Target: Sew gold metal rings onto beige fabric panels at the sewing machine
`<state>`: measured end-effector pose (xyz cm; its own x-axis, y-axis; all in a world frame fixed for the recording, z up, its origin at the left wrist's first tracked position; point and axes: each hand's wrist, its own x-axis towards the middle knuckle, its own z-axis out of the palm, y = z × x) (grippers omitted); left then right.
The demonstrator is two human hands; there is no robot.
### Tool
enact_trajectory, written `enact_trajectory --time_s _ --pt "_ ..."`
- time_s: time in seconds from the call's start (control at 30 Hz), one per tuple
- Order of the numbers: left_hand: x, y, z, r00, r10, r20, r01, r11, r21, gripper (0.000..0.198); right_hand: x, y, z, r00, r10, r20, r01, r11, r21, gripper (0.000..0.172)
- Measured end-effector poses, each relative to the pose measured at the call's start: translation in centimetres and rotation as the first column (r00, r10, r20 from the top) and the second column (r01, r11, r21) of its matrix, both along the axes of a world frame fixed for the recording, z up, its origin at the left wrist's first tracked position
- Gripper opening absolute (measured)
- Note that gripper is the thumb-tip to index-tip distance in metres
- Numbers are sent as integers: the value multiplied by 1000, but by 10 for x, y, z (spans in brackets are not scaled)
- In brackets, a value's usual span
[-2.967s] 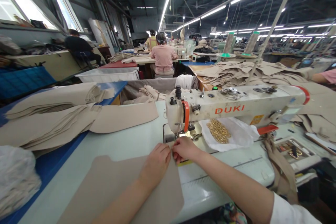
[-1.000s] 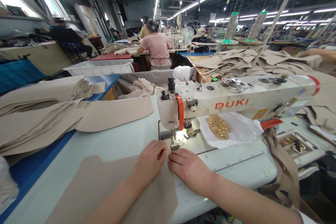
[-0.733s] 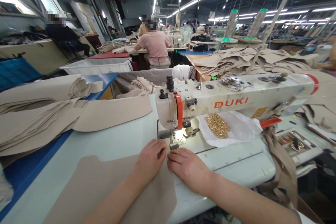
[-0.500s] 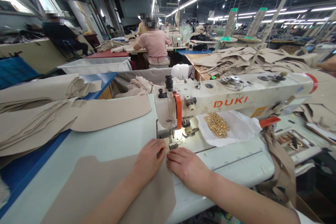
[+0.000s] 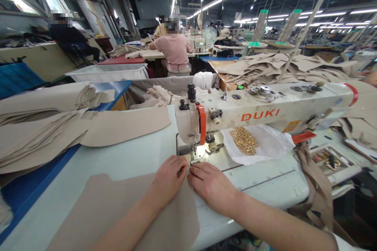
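A large beige fabric panel [image 5: 118, 200] lies on the pale sewing table under my forearms, its upper edge running to the needle area. My left hand [image 5: 171, 176] has its fingers bent together and pressed on that edge. Close beside it, my right hand [image 5: 212, 184] pinches the panel's edge with curled fingers. Both sets of fingertips are just in front of the presser foot [image 5: 194, 153] of a white sewing machine [image 5: 229, 115], where a small lamp glows. What lies beneath the fingertips is partly hidden.
A white bag [image 5: 273, 141] of small gold metal rings [image 5: 244, 141] sits under the machine arm. Stacked beige panels [image 5: 38, 137] lie at left. A parts tray [image 5: 332, 160] and a hanging beige strip [image 5: 316, 188] are at right. A person in pink [image 5: 173, 49] sits ahead.
Both hands stay at the panel's edge near the needle, with barely any movement. The view has shifted slightly. The person in pink has moved an arm.
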<state>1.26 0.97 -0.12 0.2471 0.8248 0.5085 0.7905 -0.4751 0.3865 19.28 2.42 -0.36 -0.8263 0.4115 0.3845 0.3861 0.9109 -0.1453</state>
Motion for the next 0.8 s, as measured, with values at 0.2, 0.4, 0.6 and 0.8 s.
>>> enact_trajectory --time_s 0.2,0.4,0.6,0.8 --pt "1 -1 2 1000 -6 -18 6 1000 -5 20 -4 6 2 1000 -5 6 5 999 54 13" --pt "-1 -2 -2 998 -18 -56 19 1000 22 20 -6 7 1 999 7 44 -9 999 48 12" --pt "-3 -10 -5 986 -63 -152 72 996 53 23 -7 7 5 997 4 76 -10 997 74 10" --pt "-5 -16 -3 971 -84 -225 87 996 6 24 -7 8 4 995 11 99 -20 996 85 8"
